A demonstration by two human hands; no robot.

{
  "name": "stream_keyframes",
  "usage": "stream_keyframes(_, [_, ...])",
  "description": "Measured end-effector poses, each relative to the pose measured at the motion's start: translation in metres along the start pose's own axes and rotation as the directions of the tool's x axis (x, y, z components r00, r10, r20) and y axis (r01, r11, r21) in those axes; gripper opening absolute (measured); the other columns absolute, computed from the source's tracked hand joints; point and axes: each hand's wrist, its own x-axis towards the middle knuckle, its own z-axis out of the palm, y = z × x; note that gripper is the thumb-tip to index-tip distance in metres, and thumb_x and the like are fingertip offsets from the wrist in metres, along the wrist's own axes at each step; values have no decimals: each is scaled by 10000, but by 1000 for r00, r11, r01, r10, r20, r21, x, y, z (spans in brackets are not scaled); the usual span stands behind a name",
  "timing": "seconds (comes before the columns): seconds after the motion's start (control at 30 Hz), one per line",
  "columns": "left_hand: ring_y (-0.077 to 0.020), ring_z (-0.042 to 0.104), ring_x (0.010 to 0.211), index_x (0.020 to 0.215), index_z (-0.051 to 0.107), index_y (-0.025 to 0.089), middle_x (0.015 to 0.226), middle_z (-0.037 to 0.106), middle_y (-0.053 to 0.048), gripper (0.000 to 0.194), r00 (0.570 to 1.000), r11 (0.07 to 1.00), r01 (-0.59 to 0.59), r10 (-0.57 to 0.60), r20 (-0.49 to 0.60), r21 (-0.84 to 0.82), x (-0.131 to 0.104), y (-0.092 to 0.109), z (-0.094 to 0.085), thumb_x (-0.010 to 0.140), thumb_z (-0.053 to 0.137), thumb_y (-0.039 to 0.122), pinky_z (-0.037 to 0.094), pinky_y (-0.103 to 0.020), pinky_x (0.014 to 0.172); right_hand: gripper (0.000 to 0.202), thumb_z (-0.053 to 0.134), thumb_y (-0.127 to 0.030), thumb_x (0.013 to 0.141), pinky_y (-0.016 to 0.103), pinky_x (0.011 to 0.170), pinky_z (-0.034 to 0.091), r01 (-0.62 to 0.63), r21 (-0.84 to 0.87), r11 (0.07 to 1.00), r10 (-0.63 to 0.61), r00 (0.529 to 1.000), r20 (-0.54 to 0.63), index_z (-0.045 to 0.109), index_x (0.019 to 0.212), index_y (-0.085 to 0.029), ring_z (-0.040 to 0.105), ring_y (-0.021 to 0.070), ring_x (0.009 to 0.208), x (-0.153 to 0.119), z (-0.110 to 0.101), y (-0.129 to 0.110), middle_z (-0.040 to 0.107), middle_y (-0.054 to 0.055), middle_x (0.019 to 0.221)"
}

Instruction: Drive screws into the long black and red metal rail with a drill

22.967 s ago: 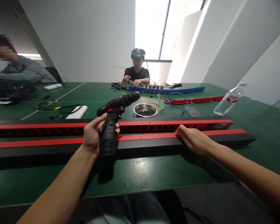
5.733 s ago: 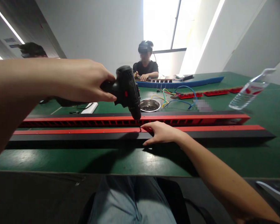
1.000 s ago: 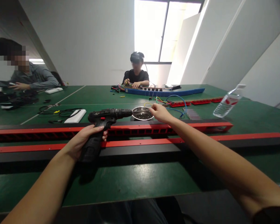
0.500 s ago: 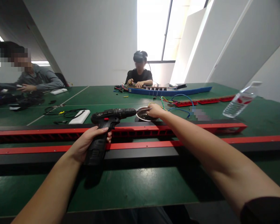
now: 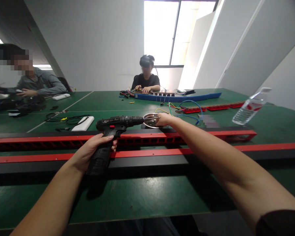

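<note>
Two bare hands in play. The left hand (image 5: 89, 151), left of centre in the frame, is wrapped firmly round the grip of a black drill (image 5: 114, 122), above the front red-and-black bar (image 5: 132, 162) that crosses the lower middle. Past that is the rear bar (image 5: 142, 135), then a metal bowl (image 5: 148, 126) of small dark pieces near frame centre, with the right hand (image 5: 166, 119) over its right side. The long bit (image 5: 149, 118) points right across the bowl, its end right by those fingers.

I'd keep every finger off the trigger with a hand that close to the bit, hold the drill dead steady, and go for small fingertip pinches instead of grabbing a fistful. Tilting the bit up a touch would probably give more room too.

Stuff I can't make out: both ends of the front bar run out of frame, and the right fingertips are hidden, so no clue if they're gripping anything. The pieces are too tiny to identify. Right of the bowl there's a pixelated patch (image 5: 209, 121). Top centre, whatever the person (image 5: 147, 82) across the table is handling is too small to read.
</note>
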Motion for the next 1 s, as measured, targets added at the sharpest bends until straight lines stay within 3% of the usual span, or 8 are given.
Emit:
stream_keyframes(0.1, [-144,657,698,910,674,107,823,670,-65,181,1000,1000,2,-2,1,6,0,0,0,809,790,204,603,-262,675,101,756,-268,709,315,597,409,-47,-71,996,50,998,48,726,707,-171,613,208,636,0,-2,4,667,91,660])
stream_keyframes(0.23, [-137,652,718,927,658,101,845,660,-61,186,1000,1000,22,-22,17,4,-1,1,-1,826,784,195,600,-256,690,204,671,-309,802,317,587,393,-45,-29,999,45,999,-5,685,660,-164,592,197,616,0,-3,8,628,86,626])
stream_keyframes(0.4, [-136,643,730,931,661,106,846,653,-57,172,999,1000,20,-19,37,-12,-2,1,-1,846,769,209,599,-264,702,225,602,-299,874,301,568,381,-30,65,997,35,997,-75,672,709,-164,565,169,596,-8,-6,8,624,61,649])
stream_keyframes(0.47, [-137,643,728,919,669,105,847,657,-62,173,999,1000,17,-17,49,6,-2,1,-3,849,769,227,595,-260,695,166,619,-278,873,284,563,391,-12,201,980,32,994,-101,679,768,-165,565,154,603,-17,-8,6,646,52,692])
stream_keyframes(0.57, [-141,649,718,911,678,107,847,663,-68,182,999,999,10,-12,46,35,-1,0,-4,845,772,247,593,-259,675,91,718,-242,802,271,587,426,58,534,843,28,988,-151,679,807,-161,574,143,636,-40,-13,1,670,47,749])
stream_keyframes(0.67, [-147,659,705,908,680,113,843,674,-74,185,1000,999,-1,0,29,41,0,0,-2,833,780,249,596,-262,655,173,773,-294,765,269,609,440,111,727,678,51,979,-198,676,810,-159,579,140,659,-72,-17,-7,676,44,765])
stream_keyframes(0.83, [-146,679,679,909,692,108,817,696,-71,192,997,999,-42,42,-64,16,1,-1,7,793,804,212,603,-246,649,338,679,-488,846,268,585,407,114,807,580,71,979,-189,633,728,-174,516,118,607,-122,-9,-15,640,23,722])
stream_keyframes(1.0, [-146,678,652,914,685,100,805,693,-67,206,989,996,-83,85,-121,21,-3,-3,10,769,806,184,607,-253,633,387,614,-522,873,274,553,349,119,860,496,88,979,-186,527,672,-202,458,118,556,-137,10,-14,540,-13,616])
